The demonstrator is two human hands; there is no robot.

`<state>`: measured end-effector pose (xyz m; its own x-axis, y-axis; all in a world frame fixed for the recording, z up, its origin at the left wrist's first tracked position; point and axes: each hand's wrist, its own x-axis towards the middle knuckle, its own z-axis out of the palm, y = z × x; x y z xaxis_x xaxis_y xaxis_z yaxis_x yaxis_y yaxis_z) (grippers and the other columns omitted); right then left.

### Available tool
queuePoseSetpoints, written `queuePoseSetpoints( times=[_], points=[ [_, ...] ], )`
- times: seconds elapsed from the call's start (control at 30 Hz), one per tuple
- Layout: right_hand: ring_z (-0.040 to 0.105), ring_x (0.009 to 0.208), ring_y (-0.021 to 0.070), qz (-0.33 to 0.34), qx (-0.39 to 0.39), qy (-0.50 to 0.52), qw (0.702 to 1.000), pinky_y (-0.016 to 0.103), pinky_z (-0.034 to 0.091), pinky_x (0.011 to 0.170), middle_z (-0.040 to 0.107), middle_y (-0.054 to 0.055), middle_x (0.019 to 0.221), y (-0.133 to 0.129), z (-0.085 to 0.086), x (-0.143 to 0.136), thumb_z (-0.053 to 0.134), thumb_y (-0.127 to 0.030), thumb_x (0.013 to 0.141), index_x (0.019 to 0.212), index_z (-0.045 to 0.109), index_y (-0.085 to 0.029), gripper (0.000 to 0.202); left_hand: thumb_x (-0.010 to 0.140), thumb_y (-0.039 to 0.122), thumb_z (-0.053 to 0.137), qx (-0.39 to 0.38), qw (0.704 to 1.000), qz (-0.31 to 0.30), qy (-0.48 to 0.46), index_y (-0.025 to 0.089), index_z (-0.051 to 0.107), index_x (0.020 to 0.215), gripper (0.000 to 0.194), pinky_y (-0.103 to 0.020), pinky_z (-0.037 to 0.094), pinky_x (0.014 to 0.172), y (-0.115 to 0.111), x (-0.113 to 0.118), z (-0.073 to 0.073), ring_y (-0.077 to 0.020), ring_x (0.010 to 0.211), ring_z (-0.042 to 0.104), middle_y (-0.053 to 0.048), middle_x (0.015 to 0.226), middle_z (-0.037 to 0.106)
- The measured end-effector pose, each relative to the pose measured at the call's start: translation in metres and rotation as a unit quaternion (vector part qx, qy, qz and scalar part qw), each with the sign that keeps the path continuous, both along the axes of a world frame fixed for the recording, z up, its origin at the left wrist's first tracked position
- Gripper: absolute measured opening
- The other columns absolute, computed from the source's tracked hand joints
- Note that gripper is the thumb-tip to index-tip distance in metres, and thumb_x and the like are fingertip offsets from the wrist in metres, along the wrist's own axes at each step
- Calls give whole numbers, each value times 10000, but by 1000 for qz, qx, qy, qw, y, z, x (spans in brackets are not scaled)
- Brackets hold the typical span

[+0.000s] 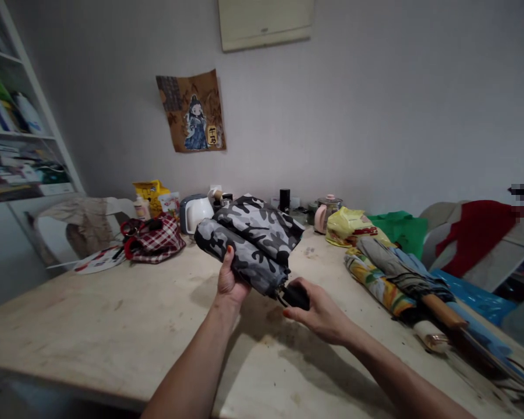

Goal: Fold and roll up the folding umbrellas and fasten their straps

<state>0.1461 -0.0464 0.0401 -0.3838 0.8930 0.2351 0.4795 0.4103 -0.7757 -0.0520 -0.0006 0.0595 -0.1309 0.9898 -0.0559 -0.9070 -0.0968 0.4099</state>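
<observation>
A folding umbrella (257, 233) with grey, black and white camouflage cloth is held above the table, its folds loose and bulging. My left hand (233, 279) grips the cloth from below, the thumb lying on the near side. The black handle (296, 295) points down to the right. Around that handle my right hand (317, 308) is closed, thumb below and fingers above. The fingers of my left hand are mostly hidden behind the cloth.
Other folded umbrellas (388, 279) lie at the right of the pale table (157, 326), near yellow (351, 226) and green (402, 230) bags. A red checked bag (159, 238) sits at the left. A white kettle (197, 214) and a glass pot (329, 206) stand at the back.
</observation>
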Motion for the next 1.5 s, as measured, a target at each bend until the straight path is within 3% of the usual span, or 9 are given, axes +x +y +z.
queuePoseSetpoints(
  times=[0.3, 0.57, 0.73, 0.83, 0.93, 1.0, 1.13, 1.27, 1.5],
  points=[
    [397, 450, 49, 131, -225, 224, 939, 188, 296, 396, 473, -57, 600, -6, -2, -5, 799, -543, 620, 819, 539, -142, 518, 762, 569, 691, 102, 994, 3, 33, 232, 698, 1059, 449, -428, 482, 1033, -6, -3, -7, -279, 1120, 650, -48, 1031, 755],
    [367, 363, 29, 207, -335, 314, 864, 161, 278, 348, 481, -82, 541, 1, -25, -12, 849, -508, 592, 870, 526, -147, 559, 748, 312, 685, 77, 996, -30, 12, 178, 706, 903, 206, -379, 564, 894, -6, -8, -7, -187, 705, 715, -23, 794, 766],
    [504, 630, 96, 178, -201, 148, 952, 209, 382, 537, 582, 17, 753, 6, -17, -5, 743, -572, 699, 879, 565, -131, 509, 670, 229, 742, 50, 997, -27, 44, 145, 702, 842, 196, -330, 599, 784, -7, -1, 0, -161, 609, 693, -25, 726, 757],
    [511, 672, 144, -11, -37, 57, 998, 261, 399, 581, 579, 43, 753, 7, -6, 0, 661, -559, 740, 807, 558, -147, 431, 618, 222, 798, 25, 996, 30, 78, 133, 706, 907, 316, -308, 602, 743, -4, 6, 0, -164, 672, 707, -38, 804, 768],
    [549, 700, 191, -207, 198, 48, 957, 328, 465, 656, 590, 68, 760, 2, -2, -3, 596, -543, 781, 817, 541, -169, 380, 562, 214, 838, -9, 985, 122, 121, 125, 706, 909, 382, -281, 593, 685, -2, 15, -2, -149, 667, 697, -33, 825, 761],
    [607, 826, 247, -203, 271, 17, 941, 384, 509, 753, 636, 120, 887, -3, -7, -10, 609, -501, 781, 951, 575, -147, 394, 539, 212, 846, -6, 974, 171, 151, 124, 706, 897, 395, -277, 585, 688, -6, 26, -3, -149, 688, 696, -33, 836, 758],
    [609, 1087, 374, -136, 201, -121, 962, 502, 507, 901, 594, 259, 1233, -7, -32, -26, 656, -358, 699, 1382, 407, -43, 792, 552, 239, 840, -6, 963, 185, 198, 139, 701, 908, 394, -304, 582, 733, -21, 54, -4, -185, 775, 714, -48, 881, 761],
    [627, 1110, 358, -153, 107, -114, 976, 451, 524, 885, 531, 295, 1341, 0, -46, -33, 596, -281, 710, 1489, 196, -15, 916, 628, 305, 829, 19, 952, 182, 245, 164, 676, 1026, 449, -337, 569, 857, -36, 74, -5, -222, 951, 709, -76, 1049, 746],
    [611, 690, 211, -152, 90, 16, 984, 308, 496, 644, 682, 88, 798, 13, -13, -7, 581, -298, 611, 941, 571, -153, 361, 706, 489, 778, 190, 907, 92, 365, 176, 570, 1132, 568, -376, 477, 1005, -35, 54, 2, -244, 1122, 630, -127, 1199, 662]
  ],
)
